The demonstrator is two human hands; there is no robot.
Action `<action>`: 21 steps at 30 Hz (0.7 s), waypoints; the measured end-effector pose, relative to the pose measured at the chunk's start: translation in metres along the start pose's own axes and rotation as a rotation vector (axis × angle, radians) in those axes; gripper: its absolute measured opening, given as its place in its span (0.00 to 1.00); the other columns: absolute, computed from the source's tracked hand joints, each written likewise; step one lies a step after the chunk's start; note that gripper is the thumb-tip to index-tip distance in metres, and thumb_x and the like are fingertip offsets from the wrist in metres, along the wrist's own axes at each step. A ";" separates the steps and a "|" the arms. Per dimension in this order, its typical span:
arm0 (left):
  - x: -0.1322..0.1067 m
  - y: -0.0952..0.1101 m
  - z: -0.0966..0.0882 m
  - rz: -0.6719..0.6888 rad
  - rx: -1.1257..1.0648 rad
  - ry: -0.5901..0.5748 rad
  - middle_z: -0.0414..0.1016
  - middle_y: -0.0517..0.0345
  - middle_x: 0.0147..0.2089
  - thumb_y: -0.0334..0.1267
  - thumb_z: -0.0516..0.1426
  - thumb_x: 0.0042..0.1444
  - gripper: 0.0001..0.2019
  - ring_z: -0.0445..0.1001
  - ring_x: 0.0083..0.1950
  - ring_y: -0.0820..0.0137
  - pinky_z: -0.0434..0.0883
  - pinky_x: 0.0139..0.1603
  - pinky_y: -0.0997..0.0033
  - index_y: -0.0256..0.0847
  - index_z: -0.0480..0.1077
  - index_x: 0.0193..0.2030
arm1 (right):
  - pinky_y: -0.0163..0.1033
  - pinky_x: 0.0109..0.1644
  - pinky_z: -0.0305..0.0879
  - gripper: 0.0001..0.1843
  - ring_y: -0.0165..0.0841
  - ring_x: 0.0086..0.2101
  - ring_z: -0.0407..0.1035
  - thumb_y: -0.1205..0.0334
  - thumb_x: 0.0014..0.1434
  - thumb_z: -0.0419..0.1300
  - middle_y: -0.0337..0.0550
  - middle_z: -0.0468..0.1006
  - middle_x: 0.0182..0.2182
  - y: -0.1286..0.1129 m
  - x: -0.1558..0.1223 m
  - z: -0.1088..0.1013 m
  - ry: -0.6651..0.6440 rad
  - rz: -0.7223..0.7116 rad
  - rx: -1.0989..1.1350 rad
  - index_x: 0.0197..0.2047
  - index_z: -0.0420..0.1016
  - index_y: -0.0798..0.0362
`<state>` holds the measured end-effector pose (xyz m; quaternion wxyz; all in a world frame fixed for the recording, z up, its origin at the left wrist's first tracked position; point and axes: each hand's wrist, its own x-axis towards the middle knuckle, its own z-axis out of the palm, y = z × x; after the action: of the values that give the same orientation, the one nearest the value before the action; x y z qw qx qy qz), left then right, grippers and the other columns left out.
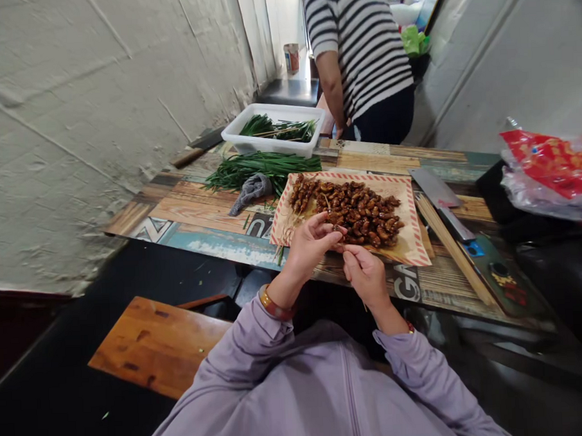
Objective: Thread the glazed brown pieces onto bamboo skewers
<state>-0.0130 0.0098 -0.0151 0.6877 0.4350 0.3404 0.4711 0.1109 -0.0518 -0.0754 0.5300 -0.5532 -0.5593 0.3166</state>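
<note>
At the near edge of a pile of glossy dark-brown food pieces (362, 208), my two hands meet. My left hand (306, 246) is closed in a pinch, with a small brown piece between thumb and fingertips. My right hand (367, 276) grips a thin wooden skewer, whose end shows below the fist; its other end is hidden by the fingers. The pile lies on a tray lined with paper (408, 248) that has a red-striped border. Several loaded skewers (299, 195) lie at its left side, bare ends towards me.
Green chives (264, 164) and a grey mesh cloth (252, 191) lie beyond the tray. Behind them stands a white plastic bin (273, 145) with more greens. A cleaver (437, 189) and a bundle of sticks (454, 249) lie right. A person in stripes (365, 54) bends behind the table.
</note>
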 end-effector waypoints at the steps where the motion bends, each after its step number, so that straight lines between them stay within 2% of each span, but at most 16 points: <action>1: 0.000 0.001 0.000 0.003 0.003 0.006 0.78 0.55 0.33 0.33 0.66 0.43 0.29 0.75 0.25 0.73 0.74 0.30 0.70 0.33 0.61 0.51 | 0.30 0.23 0.59 0.14 0.25 0.16 0.60 0.56 0.63 0.52 0.29 0.65 0.14 -0.001 0.000 0.000 0.000 -0.003 -0.007 0.41 0.75 0.54; 6: 0.000 0.000 0.002 0.017 0.025 0.056 0.76 0.60 0.31 0.32 0.65 0.43 0.27 0.75 0.24 0.73 0.73 0.30 0.71 0.35 0.61 0.50 | 0.31 0.24 0.60 0.14 0.25 0.16 0.61 0.56 0.63 0.52 0.30 0.65 0.15 -0.001 0.000 0.000 0.009 -0.016 -0.037 0.41 0.76 0.54; 9: 0.000 -0.001 0.004 0.045 0.052 0.112 0.74 0.61 0.30 0.33 0.66 0.42 0.27 0.78 0.33 0.68 0.74 0.32 0.71 0.35 0.63 0.49 | 0.31 0.25 0.61 0.15 0.26 0.17 0.62 0.56 0.63 0.52 0.31 0.66 0.15 0.000 0.001 0.001 0.007 -0.021 -0.058 0.42 0.76 0.54; 13: -0.002 -0.003 0.005 0.064 0.105 0.132 0.74 0.59 0.33 0.34 0.66 0.44 0.30 0.78 0.41 0.65 0.74 0.38 0.70 0.36 0.63 0.54 | 0.32 0.24 0.62 0.16 0.27 0.17 0.63 0.55 0.63 0.52 0.32 0.69 0.17 0.001 0.001 0.002 0.015 -0.005 -0.071 0.45 0.76 0.53; 17: -0.004 -0.001 0.001 0.054 0.163 0.084 0.76 0.54 0.39 0.35 0.66 0.45 0.31 0.77 0.43 0.66 0.74 0.42 0.68 0.38 0.64 0.57 | 0.33 0.24 0.62 0.16 0.28 0.18 0.64 0.53 0.63 0.53 0.34 0.70 0.17 -0.001 0.000 0.003 0.087 0.017 -0.073 0.44 0.76 0.53; 19: -0.003 0.003 -0.006 0.087 0.191 0.084 0.77 0.50 0.44 0.39 0.65 0.47 0.28 0.77 0.42 0.68 0.73 0.43 0.68 0.38 0.65 0.56 | 0.33 0.24 0.62 0.15 0.27 0.17 0.63 0.53 0.63 0.53 0.32 0.67 0.16 -0.003 -0.002 0.002 0.145 0.029 -0.033 0.44 0.75 0.53; 21: 0.000 0.007 -0.016 0.161 0.244 0.130 0.77 0.48 0.46 0.43 0.63 0.51 0.23 0.77 0.40 0.69 0.72 0.43 0.68 0.38 0.67 0.53 | 0.31 0.24 0.61 0.15 0.26 0.17 0.61 0.53 0.64 0.53 0.30 0.65 0.16 -0.003 -0.005 0.001 0.218 0.047 0.021 0.43 0.74 0.54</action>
<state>-0.0297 0.0150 -0.0152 0.5661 0.5097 0.4030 0.5072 0.1084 -0.0566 -0.0741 0.5859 -0.5919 -0.4818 0.2725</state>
